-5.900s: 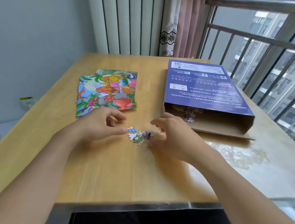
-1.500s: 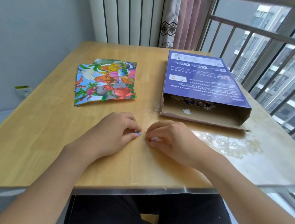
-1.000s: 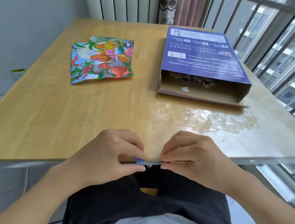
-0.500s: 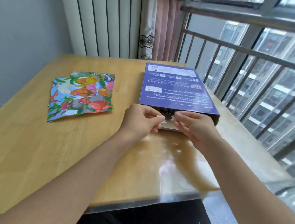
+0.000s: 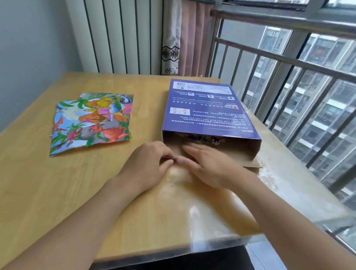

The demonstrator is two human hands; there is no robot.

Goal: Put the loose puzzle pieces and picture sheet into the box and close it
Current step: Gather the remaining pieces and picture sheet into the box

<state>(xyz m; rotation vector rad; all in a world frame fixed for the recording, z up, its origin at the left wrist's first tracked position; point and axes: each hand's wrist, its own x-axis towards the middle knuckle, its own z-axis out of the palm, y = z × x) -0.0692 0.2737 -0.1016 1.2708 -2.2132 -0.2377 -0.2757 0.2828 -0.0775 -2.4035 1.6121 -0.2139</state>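
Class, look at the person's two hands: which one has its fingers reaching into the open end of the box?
The right hand: its straight fingers reach into the box mouth. The left hand stays curled outside, on the table.

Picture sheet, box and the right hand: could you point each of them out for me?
picture sheet (image 5: 92,123), head view, middle of the printed face.
box (image 5: 209,109), head view, middle of its purple top panel.
right hand (image 5: 208,165), head view, back of the hand.
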